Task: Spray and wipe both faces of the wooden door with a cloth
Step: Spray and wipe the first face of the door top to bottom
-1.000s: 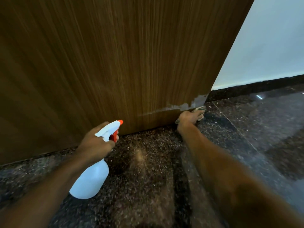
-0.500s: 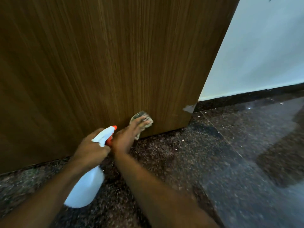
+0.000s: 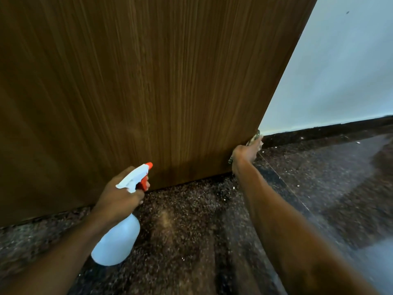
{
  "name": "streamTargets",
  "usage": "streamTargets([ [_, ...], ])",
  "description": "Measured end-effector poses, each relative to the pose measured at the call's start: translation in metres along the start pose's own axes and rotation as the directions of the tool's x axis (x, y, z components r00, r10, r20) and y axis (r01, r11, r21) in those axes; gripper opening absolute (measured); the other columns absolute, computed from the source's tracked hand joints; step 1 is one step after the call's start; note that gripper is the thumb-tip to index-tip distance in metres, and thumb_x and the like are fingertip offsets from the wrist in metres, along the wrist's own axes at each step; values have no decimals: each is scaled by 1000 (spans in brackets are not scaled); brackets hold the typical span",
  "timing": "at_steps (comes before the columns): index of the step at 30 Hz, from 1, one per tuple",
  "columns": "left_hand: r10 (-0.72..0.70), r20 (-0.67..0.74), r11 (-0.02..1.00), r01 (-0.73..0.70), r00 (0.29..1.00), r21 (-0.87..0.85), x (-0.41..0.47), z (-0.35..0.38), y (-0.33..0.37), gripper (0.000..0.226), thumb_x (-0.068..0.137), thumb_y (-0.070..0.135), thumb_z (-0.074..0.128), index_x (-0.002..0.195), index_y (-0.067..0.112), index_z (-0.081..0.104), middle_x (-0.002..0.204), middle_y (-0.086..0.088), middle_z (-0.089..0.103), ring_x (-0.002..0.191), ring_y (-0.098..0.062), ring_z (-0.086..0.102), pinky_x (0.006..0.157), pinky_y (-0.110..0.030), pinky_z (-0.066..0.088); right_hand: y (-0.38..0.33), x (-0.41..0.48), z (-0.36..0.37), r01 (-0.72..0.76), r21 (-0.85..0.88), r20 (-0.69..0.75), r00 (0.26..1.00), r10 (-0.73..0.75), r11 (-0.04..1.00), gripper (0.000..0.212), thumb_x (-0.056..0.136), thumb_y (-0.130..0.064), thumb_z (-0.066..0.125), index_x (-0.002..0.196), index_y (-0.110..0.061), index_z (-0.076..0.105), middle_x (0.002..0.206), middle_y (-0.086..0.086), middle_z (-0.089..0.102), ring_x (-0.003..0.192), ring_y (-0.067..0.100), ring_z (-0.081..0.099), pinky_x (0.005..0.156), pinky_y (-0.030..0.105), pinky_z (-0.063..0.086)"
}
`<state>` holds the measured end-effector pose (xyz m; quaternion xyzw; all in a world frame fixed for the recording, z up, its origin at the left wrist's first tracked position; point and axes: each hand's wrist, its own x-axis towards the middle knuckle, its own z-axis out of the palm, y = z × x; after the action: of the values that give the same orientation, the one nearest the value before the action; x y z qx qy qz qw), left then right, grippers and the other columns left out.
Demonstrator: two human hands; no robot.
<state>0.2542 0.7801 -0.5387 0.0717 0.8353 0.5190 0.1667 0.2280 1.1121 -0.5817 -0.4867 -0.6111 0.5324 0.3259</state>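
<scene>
The wooden door (image 3: 148, 81) fills most of the view, its brown grained face upright and its bottom edge just above the dark speckled stone floor (image 3: 191, 231). The right hand (image 3: 244, 153) is at the door's lower right corner, arm stretched out, its fingers closed over a small cloth (image 3: 254, 138) and pressing it onto the door's face right at the side edge; the cloth shows only as a pale scrap past the fingertips, blurred. The left hand (image 3: 119, 196) is in front of the door's bottom edge, left of the right hand and well apart from it; it grips the neck of a white spray bottle (image 3: 116, 241), which hangs tilted below the hand, clear of the door. A finger lies on the bottle's orange trigger (image 3: 144, 183); the orange nozzle (image 3: 149, 165) points at the door's lower face. To the right of the door stands a pale wall (image 3: 340, 71) with a dark skirting (image 3: 319, 128) along its foot.
</scene>
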Motion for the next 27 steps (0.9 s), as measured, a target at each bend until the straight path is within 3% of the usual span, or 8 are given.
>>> streamTargets([
  [2, 70, -4, 998, -70, 998, -9, -1, 1, 6, 31, 78, 15, 61, 107, 29, 62, 89, -1, 69, 84, -22, 65, 69, -32, 56, -15, -7, 0, -53, 5, -30, 998, 53, 999, 86, 94, 11, 31, 160, -32, -2, 169, 3, 10, 152, 32, 21, 121, 50, 28],
  [4, 123, -12, 991, -124, 992, -41, -2, -1, 10, 44, 82, -1, 58, 87, 42, 62, 82, 6, 67, 81, -15, 62, 60, -19, 47, -40, -27, 3, -50, -14, -76, 996, 48, 999, 81, 98, 9, 34, 161, -24, -4, 169, 5, 0, 154, 32, 14, 122, 48, 24],
  [6, 132, -24, 990, -133, 991, -44, -3, -6, 12, 61, 83, -2, 58, 71, 58, 58, 76, 14, 64, 79, -15, 60, 61, -24, 46, -69, -50, 6, 7, -42, -87, 996, -11, 999, 80, 99, 9, 36, 161, -21, -2, 169, 6, -4, 154, 31, 8, 123, 47, 22],
  [12, 226, -78, 969, -232, 971, -81, 8, -22, 7, 56, 83, 0, 58, 95, 55, 55, 88, 20, 61, 82, -7, 59, 68, -25, 50, -94, -99, 27, 367, -136, -70, 923, -379, 920, 79, 99, 9, 30, 161, -28, -3, 168, -3, -14, 155, 26, -5, 123, 42, 11],
  [15, 262, -69, 956, -269, 963, -119, 7, -28, 15, 52, 79, -6, 57, 101, 42, 62, 86, 6, 67, 82, -16, 63, 69, -40, 58, -65, -95, 10, 214, -118, 56, 976, -209, 970, 78, 99, -2, 41, 161, -25, 0, 168, 2, -6, 153, 27, 3, 123, 43, 16],
  [17, 279, -87, 948, -289, 956, -133, 2, -33, 22, 50, 79, -8, 56, 101, 36, 63, 86, 3, 68, 82, -20, 64, 70, -46, 57, -35, -88, 4, 23, -99, 150, 989, -8, 995, 81, 96, -4, 48, 161, -21, 3, 166, 11, 11, 149, 34, 24, 119, 46, 29],
  [21, 287, -107, 940, -301, 952, -160, -7, -42, 29, 47, 81, -4, 57, 101, 38, 62, 88, 2, 68, 81, -20, 64, 69, -44, 56, 2, -75, 29, -179, -13, 109, 978, 179, 984, 84, 97, -1, 40, 160, -28, -9, 164, 18, 21, 125, 41, 52, 96, 52, 54],
  [27, 233, -133, 952, -254, 963, -173, -12, -58, 39, 30, 86, 12, 63, 102, 38, 61, 91, 7, 67, 88, -17, 65, 70, -40, 60, -60, -166, 30, -331, 194, 124, 942, 311, 924, 57, 105, -10, 40, 159, -16, 21, 145, 19, 48, 124, 38, 53, 104, 48, 48],
])
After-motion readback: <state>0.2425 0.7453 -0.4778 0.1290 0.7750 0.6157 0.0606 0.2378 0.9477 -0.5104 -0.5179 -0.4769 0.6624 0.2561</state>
